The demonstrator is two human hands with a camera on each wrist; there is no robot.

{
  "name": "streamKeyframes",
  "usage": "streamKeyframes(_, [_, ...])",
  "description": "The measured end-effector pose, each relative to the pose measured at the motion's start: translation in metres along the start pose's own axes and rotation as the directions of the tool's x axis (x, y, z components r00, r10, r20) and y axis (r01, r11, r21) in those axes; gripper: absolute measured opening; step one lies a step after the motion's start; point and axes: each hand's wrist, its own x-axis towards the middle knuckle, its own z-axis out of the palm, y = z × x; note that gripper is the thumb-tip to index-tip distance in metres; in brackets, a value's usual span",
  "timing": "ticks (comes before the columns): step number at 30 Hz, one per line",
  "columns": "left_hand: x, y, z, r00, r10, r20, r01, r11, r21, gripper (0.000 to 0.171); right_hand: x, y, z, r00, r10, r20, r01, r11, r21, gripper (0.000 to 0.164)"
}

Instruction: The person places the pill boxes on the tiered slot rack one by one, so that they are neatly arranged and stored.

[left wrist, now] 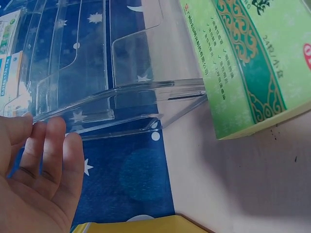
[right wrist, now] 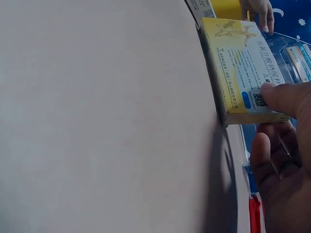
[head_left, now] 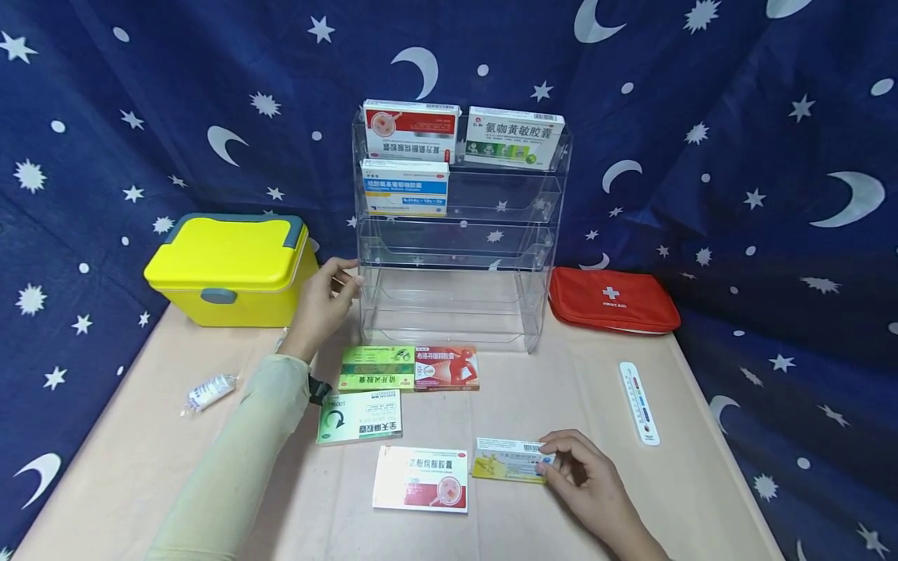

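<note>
My left hand [head_left: 327,300] pinches the left side edge of a clear plastic display rack [head_left: 449,319], thumb on one face and fingertips on the other in the left wrist view. My right hand [head_left: 585,479] grips the right end of a yellow and white medicine box [head_left: 501,460], with the thumb [right wrist: 279,97] across its printed face. Left of that box lies a white and red medicine box [head_left: 421,479]. Two boxes on the rack's top tier, a red and white one [head_left: 410,134] and a white and green one [head_left: 514,140], stand above a blue and white box [head_left: 404,191].
Before the rack lie a green box [head_left: 377,368], a red box [head_left: 447,369] and a white-green box [head_left: 359,418]. A yellow case [head_left: 224,273] and a wrapped roll [head_left: 208,393] are at left, a red first aid pouch [head_left: 610,304] and a white thermometer [head_left: 639,403] at right.
</note>
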Motion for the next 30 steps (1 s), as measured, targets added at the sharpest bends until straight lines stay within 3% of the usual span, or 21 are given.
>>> streamKeyframes(5, [-0.001,-0.002,-0.001,1.0,-0.007,-0.002,0.007,1.0,-0.003,0.035,0.01,-0.003,-0.002,1.0,-0.004,0.007,0.003,0.995,0.103,0.028])
streamKeyframes(10, [0.0,-0.002,-0.001,1.0,-0.006,-0.006,0.006,1.0,-0.016,0.034,0.044,-0.017,-0.011,1.0,0.003,-0.003,-0.003,0.982,0.191,0.025])
streamKeyframes(13, [0.001,-0.001,0.0,1.0,-0.009,-0.007,0.009,1.0,-0.021,0.034,0.075,-0.033,-0.021,1.0,-0.021,-0.012,0.023,0.98,0.195,0.027])
streamKeyframes(18, [0.0,0.001,-0.001,1.0,-0.027,-0.007,0.027,1.0,-0.01,0.034,0.133,-0.078,-0.042,0.99,-0.136,-0.047,0.141,0.978,0.154,0.027])
streamKeyframes(25, [0.001,0.001,0.0,1.0,-0.022,-0.005,0.022,1.0,-0.01,0.034,0.214,-0.124,-0.071,0.939,-0.328,-0.098,0.34,0.929,0.148,0.024])
streamKeyframes(27, [0.002,0.001,0.0,1.0,-0.023,-0.008,0.023,1.0,-0.007,0.033,0.236,-0.133,-0.078,0.939,-0.326,-0.111,0.337,0.935,0.113,0.022])
streamKeyframes(30, [0.001,0.002,0.0,0.999,-0.03,-0.012,0.03,1.0,-0.007,0.033,0.27,-0.137,-0.088,0.956,-0.262,-0.135,0.27,0.962,0.047,0.023])
